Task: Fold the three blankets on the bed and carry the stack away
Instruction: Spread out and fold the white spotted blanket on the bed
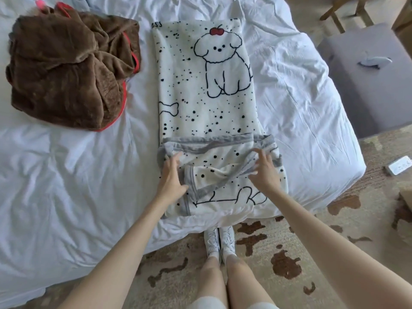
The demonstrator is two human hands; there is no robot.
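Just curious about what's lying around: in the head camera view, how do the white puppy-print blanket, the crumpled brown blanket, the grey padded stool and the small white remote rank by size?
1. White puppy-print blanket
2. Crumpled brown blanket, bunched up, so unsure
3. Grey padded stool, partly cut off
4. Small white remote

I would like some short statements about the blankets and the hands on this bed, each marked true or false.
1. The white dog-print blanket lies as a long strip on the bed. True.
2. The brown blanket is folded neatly. False: it lies crumpled in a heap.
3. The left hand and right hand are both at the near end of the white blanket. True.
4. The brown blanket lies on top of the white one. False: they lie apart, the brown one to the left.
5. The brown blanket has grey trim. False: its trim is red.
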